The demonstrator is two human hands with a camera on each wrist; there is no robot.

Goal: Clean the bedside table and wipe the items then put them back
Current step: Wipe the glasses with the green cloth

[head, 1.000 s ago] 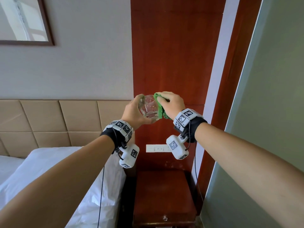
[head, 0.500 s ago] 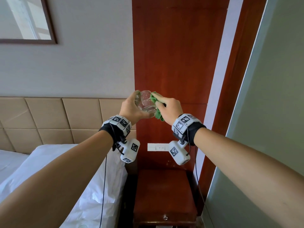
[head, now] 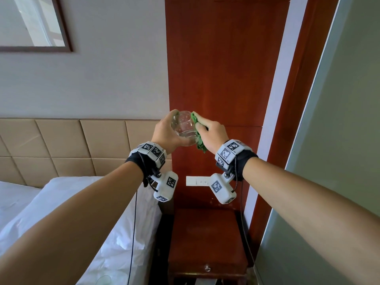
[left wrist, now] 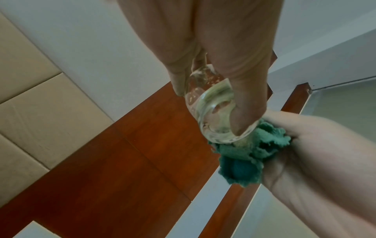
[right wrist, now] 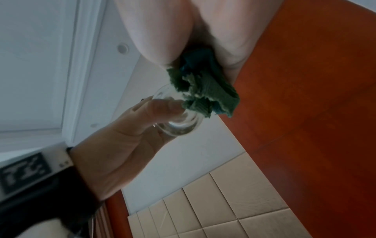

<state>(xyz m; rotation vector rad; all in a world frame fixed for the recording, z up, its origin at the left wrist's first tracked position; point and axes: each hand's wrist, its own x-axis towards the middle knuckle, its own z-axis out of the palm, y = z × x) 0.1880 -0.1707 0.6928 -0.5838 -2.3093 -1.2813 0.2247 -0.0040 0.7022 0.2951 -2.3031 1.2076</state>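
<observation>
A clear drinking glass (head: 184,128) is held up at chest height in front of the red wood wall panel. My left hand (head: 164,132) grips the glass (left wrist: 211,116), thumb on one side and fingers on the other. My right hand (head: 211,132) holds a bunched green cloth (head: 198,130) and presses it against the right side of the glass. The cloth (left wrist: 250,154) touches the glass near its thick base; from the right wrist the cloth (right wrist: 203,93) overlaps the glass (right wrist: 179,122). The wooden bedside table (head: 207,239) stands below with a bare top.
A bed with white sheets (head: 72,212) lies left of the table, backed by a tan padded headboard (head: 61,145). A white switch plate (head: 195,180) sits on the wood panel. A grey-green wall (head: 339,140) closes the right side. A framed picture (head: 35,23) hangs at upper left.
Both hands with the glass and cloth have shifted slightly left and the glass has turned a little in my left hand. The cloth stays pressed against the glass.
</observation>
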